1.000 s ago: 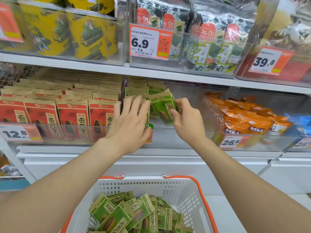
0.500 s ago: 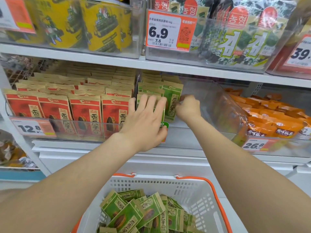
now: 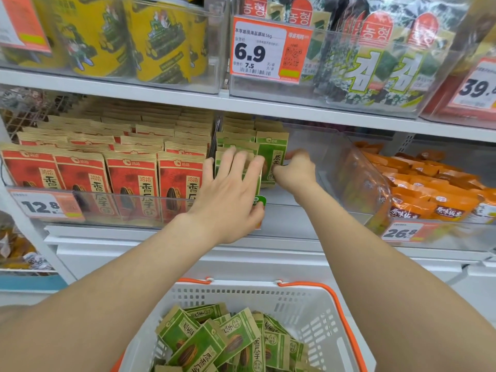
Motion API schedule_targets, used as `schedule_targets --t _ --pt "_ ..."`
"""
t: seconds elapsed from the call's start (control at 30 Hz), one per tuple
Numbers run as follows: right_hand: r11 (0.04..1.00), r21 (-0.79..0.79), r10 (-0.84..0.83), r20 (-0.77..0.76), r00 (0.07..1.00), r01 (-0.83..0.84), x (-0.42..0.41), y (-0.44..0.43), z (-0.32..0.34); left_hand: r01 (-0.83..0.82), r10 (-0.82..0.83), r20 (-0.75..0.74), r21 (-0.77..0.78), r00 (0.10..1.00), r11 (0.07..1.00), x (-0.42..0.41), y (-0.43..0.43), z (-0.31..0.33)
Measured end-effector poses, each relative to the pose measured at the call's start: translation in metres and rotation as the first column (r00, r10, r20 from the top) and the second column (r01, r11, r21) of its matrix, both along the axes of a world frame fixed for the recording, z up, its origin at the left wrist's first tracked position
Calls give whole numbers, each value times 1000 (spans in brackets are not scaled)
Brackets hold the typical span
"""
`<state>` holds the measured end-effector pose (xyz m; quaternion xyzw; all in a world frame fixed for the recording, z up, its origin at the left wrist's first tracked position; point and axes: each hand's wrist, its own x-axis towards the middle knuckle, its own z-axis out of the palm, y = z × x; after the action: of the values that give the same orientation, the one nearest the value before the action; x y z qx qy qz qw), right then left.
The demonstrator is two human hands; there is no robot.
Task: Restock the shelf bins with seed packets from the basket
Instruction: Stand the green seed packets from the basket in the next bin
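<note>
Our left grip (image 3: 228, 194), fingers straight, presses the green row (image 3: 237, 138) in the bin (image 3: 334, 157); our right grip (image 3: 295, 170) pinches one seed packet (image 3: 272, 154) beside it. Many packets (image 3: 220, 339) lie in the basket (image 3: 241, 289), so we judge much is left.

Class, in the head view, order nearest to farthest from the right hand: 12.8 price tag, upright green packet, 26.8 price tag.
1. upright green packet, at the right hand
2. 26.8 price tag, lower right
3. 12.8 price tag, far left
</note>
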<state>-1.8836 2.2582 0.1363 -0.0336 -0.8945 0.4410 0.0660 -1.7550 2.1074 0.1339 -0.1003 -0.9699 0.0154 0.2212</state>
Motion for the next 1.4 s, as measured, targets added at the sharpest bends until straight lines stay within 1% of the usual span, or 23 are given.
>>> schedule_targets --t 0.1,0.27,0.33,0.4,0.5,0.63,0.7,0.73,0.77,0.8,0.83,0.9,0.93,1.0,1.07,1.1,1.13,1.2,1.27,1.33,1.4 --pt "995 74 62 27 998 -64 3 2 2 2 -2 4 39 1000 999 2 2 0" --pt "982 176 69 37 997 -74 12 5 5 15 -13 -25 73 1000 997 8 6 4" --pt "978 204 49 5 999 -49 17 8 8 33 -28 -60 83 998 996 10 7 8" --pt "973 229 23 -63 998 -8 23 13 10 68 -58 -120 82 991 994 13 8 12" --pt "971 237 56 -133 990 -23 32 19 9 110 -90 -215 80 972 991 16 12 14" --pt "971 221 115 -113 987 -88 39 24 6 65 -46 -228 76 973 995 19 15 16" --pt "964 235 162 -132 978 -128 46 29 10 138 -119 -197 82 973 987 24 18 17" --pt "956 253 190 -158 969 -147 52 32 13 163 -147 -141 102 979 981 26 21 16" --pt "949 274 214 -199 956 -156 57 35 15 157 -152 -48 114 987 981 30 24 14" --pt "938 310 240 -248 939 -158 65 39 16 144 -150 56 93 987 985 33 28 10" --pt "917 365 279 -290 916 -163 72 42 16 152 -156 151 39 976 988 36 32 4" --pt "825 526 401 -284 871 -208 89 44 11 208 -168 364 -74 916 975 41 39 -14" --pt "746 619 472 -229 851 -246 97 44 6 234 -148 489 -120 860 965 43 40 -25" --pt "536 785 568 -63 821 -311 114 44 -6 274 -67 712 -181 699 945 46 43 -50" --pt "356 845 590 128 797 -399 131 46 -25 313 12 840 -215 542 925 50 45 -79" --pt "283 835 583 241 776 -472 140 49 -36 341 33 873 -225 487 913 52 46 -93" --pt "208 811 560 360 746 -547 149 54 -49 368 40 891 -227 451 902 54 48 -107" --pt "84 750 507 535 676 -656 166 66 -77 388 18 910 -195 415 901 60 50 -130" --pt "-15 715 472 621 625 -699 178 79 -101 376 6 918 -168 395 911 68 49 -150" --pt "-40 699 457 649 609 -714 188 88 -115 388 21 902 -206 432 898 79 45 -172" --pt "-51 677 438 675 593 -734 195 93 -122 419 50 878 -276 475 865 90 39 -194"
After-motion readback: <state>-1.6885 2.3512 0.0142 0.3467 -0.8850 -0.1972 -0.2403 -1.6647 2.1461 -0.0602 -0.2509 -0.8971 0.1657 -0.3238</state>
